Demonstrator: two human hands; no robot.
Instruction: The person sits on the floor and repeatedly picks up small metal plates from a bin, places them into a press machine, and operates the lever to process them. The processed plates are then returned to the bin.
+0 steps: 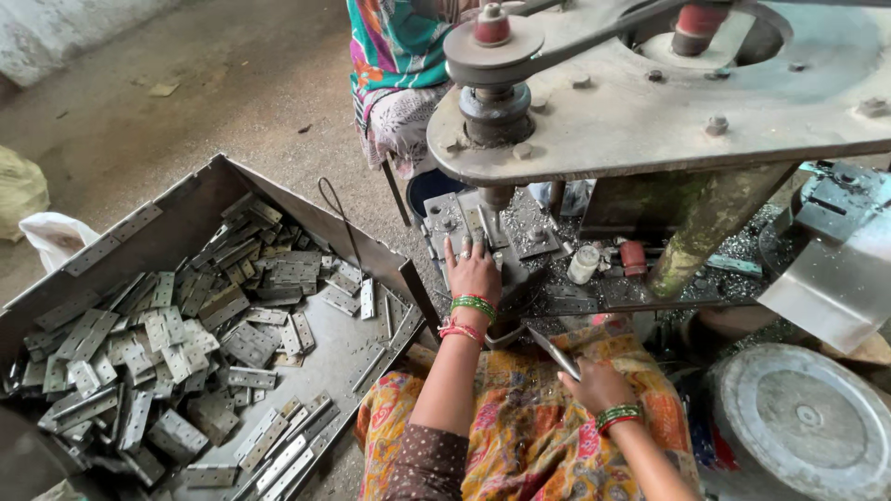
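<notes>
Left hand (473, 272) on drill fixture (483, 237)

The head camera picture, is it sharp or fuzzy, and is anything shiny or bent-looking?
Head view: soft, even daylight with faint shadows; the flat grey metal hinge plates in the big metal tray look sharp; pale glare on the bent shiny metal sheet at right; the left hand is clear, the right hand slightly soft; the wide lens bends the grey machine plate near the edges.

**Hidden and cut off**

Grey steel drill press plate (668, 121): cropped at top and right edges. Round grey metal lid (803, 422), lower right: partly out of frame. Second person in a green patterned garment (394, 56), top centre: only the clothing shows. Left hand (473, 274): whatever lies under the fingers is hidden.
</notes>
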